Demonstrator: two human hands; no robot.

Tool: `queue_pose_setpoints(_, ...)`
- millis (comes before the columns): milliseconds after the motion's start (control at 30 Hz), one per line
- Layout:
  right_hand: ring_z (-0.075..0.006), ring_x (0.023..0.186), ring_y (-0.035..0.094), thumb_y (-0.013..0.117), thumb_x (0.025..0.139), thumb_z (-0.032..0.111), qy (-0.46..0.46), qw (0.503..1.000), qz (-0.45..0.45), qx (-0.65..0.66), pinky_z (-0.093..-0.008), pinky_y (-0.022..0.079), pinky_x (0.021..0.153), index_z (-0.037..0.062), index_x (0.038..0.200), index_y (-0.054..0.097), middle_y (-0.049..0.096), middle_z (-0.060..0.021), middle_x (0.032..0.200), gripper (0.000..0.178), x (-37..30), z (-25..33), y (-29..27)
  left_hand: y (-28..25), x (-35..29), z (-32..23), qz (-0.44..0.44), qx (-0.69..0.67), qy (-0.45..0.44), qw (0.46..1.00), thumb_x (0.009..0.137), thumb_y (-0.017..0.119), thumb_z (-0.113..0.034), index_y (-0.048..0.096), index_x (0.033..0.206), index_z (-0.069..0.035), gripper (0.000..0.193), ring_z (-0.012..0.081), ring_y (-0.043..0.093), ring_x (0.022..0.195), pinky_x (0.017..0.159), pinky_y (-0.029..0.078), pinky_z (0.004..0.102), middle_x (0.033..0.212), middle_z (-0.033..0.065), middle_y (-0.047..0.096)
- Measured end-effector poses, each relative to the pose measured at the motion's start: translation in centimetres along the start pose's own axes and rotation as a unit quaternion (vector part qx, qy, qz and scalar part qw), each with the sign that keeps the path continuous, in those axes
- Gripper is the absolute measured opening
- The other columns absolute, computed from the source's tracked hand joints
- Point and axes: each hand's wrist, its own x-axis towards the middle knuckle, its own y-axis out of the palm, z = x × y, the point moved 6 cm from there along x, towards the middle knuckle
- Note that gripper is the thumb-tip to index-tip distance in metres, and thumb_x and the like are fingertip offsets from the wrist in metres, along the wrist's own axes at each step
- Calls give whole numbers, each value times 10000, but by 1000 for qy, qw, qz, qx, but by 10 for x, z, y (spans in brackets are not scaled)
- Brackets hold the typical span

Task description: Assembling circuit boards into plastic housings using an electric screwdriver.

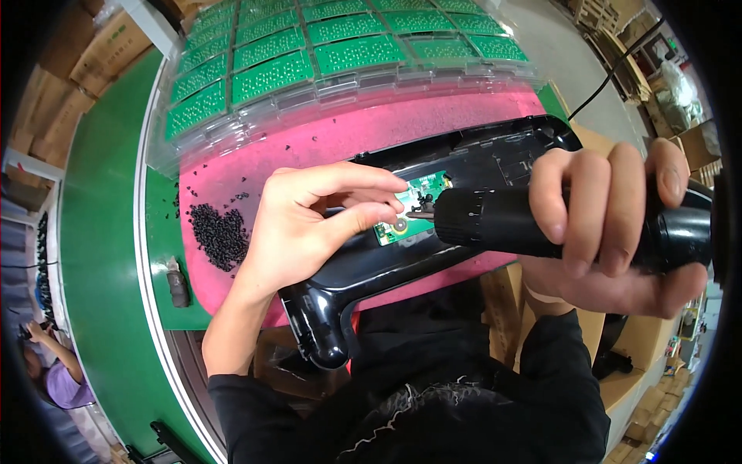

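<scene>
My right hand point(610, 209) wraps round a thick black electric screwdriver point(495, 220) held almost level, its bit pointing left. The bit's tip is over a small green circuit board point(438, 182) that lies in a long glossy black plastic housing point(379, 271). Thumb and fingertips of my left hand point(297, 220) are pinched together beside the bit, over the board's left part. Whatever sits between those fingertips is too small or hidden to name. Small dark parts show on the board near the bit.
A heap of small black screw-like pieces point(220, 236) lies on the pink mat point(332, 131) at left. Stacked clear trays of green circuit boards point(355, 50) stand at the back. A dark, stubby object point(178, 286) lies on the green table edge. Another person point(66, 379) is at far left.
</scene>
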Motion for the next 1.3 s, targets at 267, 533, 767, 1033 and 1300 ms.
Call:
queue_pose_setpoints(267, -89, 527, 543, 748, 854, 394, 29, 999, 12, 11, -271, 458, 575, 99, 1148, 484, 586, 31, 704, 494, -1, -7, 6, 8, -5, -10, 23, 60, 65, 996, 838, 723, 53, 703, 1114, 41, 277, 207, 750, 911, 829, 605, 301, 1062, 132, 739)
queue_pose_setpoints(533, -92, 509, 518, 707, 870, 441, 39, 999, 6, -18, -268, 437, 547, 92, 1157, 490, 576, 22, 691, 502, -12, -5, -2, 17, -4, -7, 83, 46, -2, 996, 876, 684, 39, 699, 1116, 34, 240, 198, 750, 866, 763, 588, 292, 951, 112, 746)
queue_pose_setpoints(767, -99, 495, 489, 637, 895, 519, 42, 997, -8, -64, -275, 415, 532, 79, 1170, 495, 549, 10, 672, 538, -20, -20, -5, 19, -5, -14, 79, 226, 152, 959, 770, 731, 73, 711, 951, 37, 185, 279, 699, 691, 640, 559, 321, 805, 147, 705)
queue_pose_setpoints(1033, -107, 479, 455, 557, 923, 608, 64, 993, -3, -102, -283, 390, 515, 64, 1184, 501, 519, -3, 650, 605, -12, -46, -33, 4, 0, -18, -67, 378, 165, 909, 811, 718, 42, 661, 862, 14, 81, 270, 665, 724, 659, 523, 359, 793, 113, 672)
queue_pose_setpoints(1300, -112, 466, 424, 535, 945, 546, 114, 985, -41, -125, -286, 364, 484, 49, 1144, 504, 494, -20, 618, 536, -17, -62, -51, 19, -1, 1, 91, 375, 119, 915, 835, 738, -44, 685, 876, 23, 95, 279, 682, 769, 700, 539, 357, 881, 129, 730)
